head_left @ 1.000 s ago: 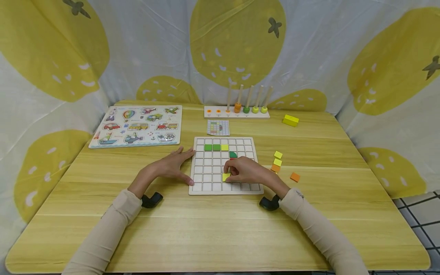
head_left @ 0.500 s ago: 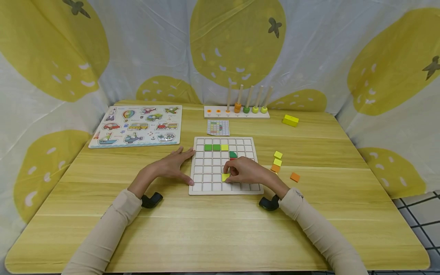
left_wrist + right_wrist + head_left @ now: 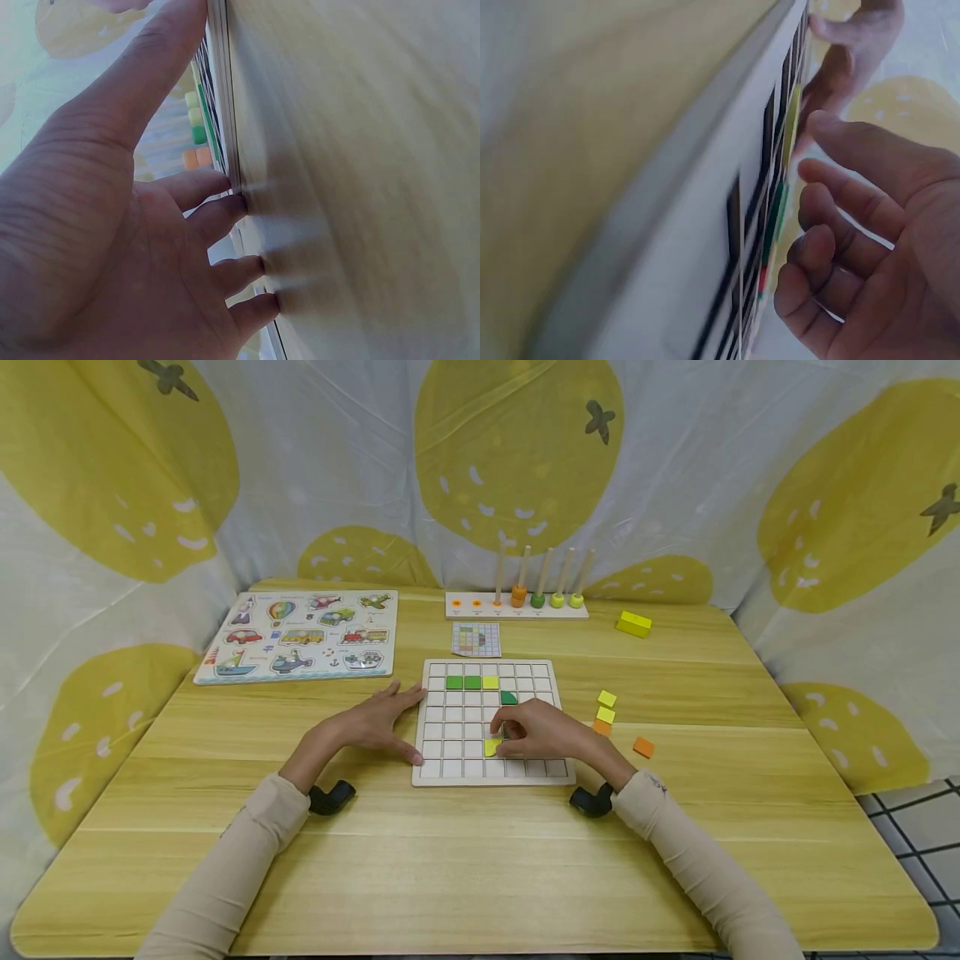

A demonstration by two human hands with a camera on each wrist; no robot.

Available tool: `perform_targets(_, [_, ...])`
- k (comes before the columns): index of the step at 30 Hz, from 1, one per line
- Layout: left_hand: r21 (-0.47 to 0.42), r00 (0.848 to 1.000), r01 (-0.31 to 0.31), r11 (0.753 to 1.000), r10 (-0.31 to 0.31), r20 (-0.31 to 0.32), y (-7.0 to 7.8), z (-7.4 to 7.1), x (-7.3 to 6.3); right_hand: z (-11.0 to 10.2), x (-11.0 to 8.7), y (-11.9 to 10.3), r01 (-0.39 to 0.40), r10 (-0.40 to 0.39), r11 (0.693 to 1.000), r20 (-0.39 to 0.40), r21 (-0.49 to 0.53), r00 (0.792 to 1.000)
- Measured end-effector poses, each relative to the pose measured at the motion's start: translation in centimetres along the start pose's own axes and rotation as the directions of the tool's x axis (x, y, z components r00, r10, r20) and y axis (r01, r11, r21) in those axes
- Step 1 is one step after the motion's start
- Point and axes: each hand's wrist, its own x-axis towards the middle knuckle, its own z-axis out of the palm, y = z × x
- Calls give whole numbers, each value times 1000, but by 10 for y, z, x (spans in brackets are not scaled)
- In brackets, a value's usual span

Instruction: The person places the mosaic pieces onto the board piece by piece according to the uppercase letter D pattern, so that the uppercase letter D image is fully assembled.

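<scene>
The right hand (image 3: 543,729) is loose, with bent fingers gripping nothing, close by a flat, bright yellow tile (image 3: 491,748).
The yellow tile lies in the middle column, second row from the near edge, of a square white board (image 3: 452,769) with thin dark lines and a pale rim. The thumb covers some of its right side in the head view, so its whole shape is hard to tell. The left hand (image 3: 373,721) is spread out, touching the board's left edge. A dark green tile with one round corner (image 3: 508,697) lies farther up; a red tile (image 3: 763,279) shows only as a thin strip from the right wrist.
</scene>
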Motion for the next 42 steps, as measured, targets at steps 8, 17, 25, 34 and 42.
perform_targets(8, [-5,1000,0,1000,0,3,1,0,0,-26,-20,20,-90,96,993,-79,75,992])
perform_targets(17, [2,1000,-10,1000,10,-1,0,-1,-1,-41,-61,44,-183,209,972,-181,150,961])
perform_targets(25, [8,1000,-12,1000,12,3,1,-1,-1,-38,-103,71,-234,283,949,-239,212,929])
perform_targets(34, [6,1000,-12,1000,12,6,2,-1,-2,-35,-146,88,-319,371,923,-273,214,888])
perform_targets(42, [6,1000,-9,1000,9,4,1,-1,-1,-35,-171,91,-343,405,902,-241,261,882])
